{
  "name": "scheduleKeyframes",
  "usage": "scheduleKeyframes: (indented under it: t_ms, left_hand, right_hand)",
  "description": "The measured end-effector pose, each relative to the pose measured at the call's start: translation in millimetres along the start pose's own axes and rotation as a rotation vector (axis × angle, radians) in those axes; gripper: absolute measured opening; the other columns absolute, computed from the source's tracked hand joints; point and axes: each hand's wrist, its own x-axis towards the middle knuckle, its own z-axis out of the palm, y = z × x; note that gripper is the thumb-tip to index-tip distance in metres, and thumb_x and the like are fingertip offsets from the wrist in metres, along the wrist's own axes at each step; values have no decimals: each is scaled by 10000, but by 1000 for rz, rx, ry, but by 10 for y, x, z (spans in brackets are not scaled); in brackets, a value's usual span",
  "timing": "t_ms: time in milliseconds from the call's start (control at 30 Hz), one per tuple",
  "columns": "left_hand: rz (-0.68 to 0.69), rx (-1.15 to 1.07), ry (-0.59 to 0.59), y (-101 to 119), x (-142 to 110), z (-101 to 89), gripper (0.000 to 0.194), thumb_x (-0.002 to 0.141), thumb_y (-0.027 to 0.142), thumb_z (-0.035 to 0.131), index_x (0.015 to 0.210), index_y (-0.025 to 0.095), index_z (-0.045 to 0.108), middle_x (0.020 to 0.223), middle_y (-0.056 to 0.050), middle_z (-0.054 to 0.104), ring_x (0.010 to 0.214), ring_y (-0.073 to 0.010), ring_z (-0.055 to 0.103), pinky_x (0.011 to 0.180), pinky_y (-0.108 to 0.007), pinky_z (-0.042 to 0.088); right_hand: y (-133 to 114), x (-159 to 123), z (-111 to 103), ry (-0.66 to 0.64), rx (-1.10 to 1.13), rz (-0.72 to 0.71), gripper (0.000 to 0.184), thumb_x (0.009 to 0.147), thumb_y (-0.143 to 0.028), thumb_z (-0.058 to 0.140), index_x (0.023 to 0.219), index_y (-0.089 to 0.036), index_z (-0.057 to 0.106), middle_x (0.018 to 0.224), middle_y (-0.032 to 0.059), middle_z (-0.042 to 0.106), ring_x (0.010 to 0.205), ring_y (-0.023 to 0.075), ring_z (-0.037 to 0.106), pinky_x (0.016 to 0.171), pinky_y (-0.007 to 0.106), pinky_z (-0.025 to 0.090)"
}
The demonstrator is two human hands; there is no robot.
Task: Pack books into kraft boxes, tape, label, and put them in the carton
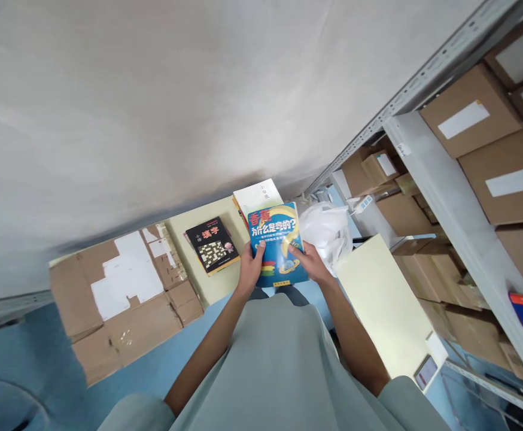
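Observation:
A blue book with a yellow banana on its cover is held up in front of my body. My left hand grips its left edge, thumb on the front cover. On the opposite side my right hand grips the right edge, its thumb also on the cover. The fingers behind the book are hidden. Just past its top edge lies a white-covered book on a stack, partly covered from view. To the left, a black crossword book rests on top of another on the pale table.
A flattened cardboard box overhangs the table at the left. White plastic bags sit beyond my right hand. A second pale table bears a phone. Metal shelves with cardboard boxes line the right, and a wall stands ahead.

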Motion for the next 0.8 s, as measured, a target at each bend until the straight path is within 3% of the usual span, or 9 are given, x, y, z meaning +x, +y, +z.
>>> scheduleKeyframes:
  t_ms: [133, 233, 300, 433, 600, 800]
  left_hand:
    - [4, -49, -364, 487, -152, 308, 638, 870, 675, 868, 1279, 197, 765, 1344, -128, 800, 1246, -347, 745, 1128, -505, 584]
    - [74, 20, -587, 690, -307, 728, 590, 878, 610, 888, 1297, 209, 784, 1390, -115, 791, 1312, -341, 720, 1170, -472, 555]
    - [68, 80, -722, 701, -429, 1089, 603, 872, 568, 908, 1345, 217, 776, 1391, -113, 793, 1302, -339, 728, 1147, -456, 570]
    - [-20, 166, -908, 476, -766, 1934, 681, 856, 551, 922, 1424, 218, 748, 1316, -113, 822, 1205, -341, 774, 1068, -454, 615]
    - [-113, 262, -1034, 26, -1302, 2985, 674, 846, 550, 930, 1401, 203, 769, 1197, -98, 850, 1135, -334, 797, 983, -418, 646]
    - [-226, 336, -1125, -394, -1769, 3923, 696, 823, 576, 939, 1396, 217, 774, 1233, -107, 843, 1099, -337, 815, 898, -413, 680]
  right_hand:
    - [-67, -541, -455, 180, 264, 44, 606, 840, -719, 881, 1194, -235, 795, 1084, 58, 851, 966, 299, 807, 900, 413, 665]
    - [-20, -916, -832, 361, 308, -13, 603, 838, -719, 886, 1196, -243, 791, 1123, 67, 852, 993, 312, 809, 927, 434, 669]
    - [57, -1173, -1125, 471, 308, -64, 589, 854, -712, 875, 1204, -247, 787, 1154, 67, 849, 1015, 312, 806, 931, 430, 668]
    - [343, -1761, -1766, 673, 276, -111, 569, 889, -728, 823, 1181, -242, 777, 1140, 60, 846, 1015, 303, 788, 882, 401, 661]
    - [828, -2503, -2503, 875, 284, -108, 588, 903, -760, 781, 1128, -218, 766, 1098, 75, 840, 977, 290, 776, 837, 375, 646]
    - [1335, -3090, -3273, 1009, 300, -87, 609, 919, -758, 748, 1167, -202, 767, 1137, 110, 841, 1030, 320, 787, 900, 439, 670]
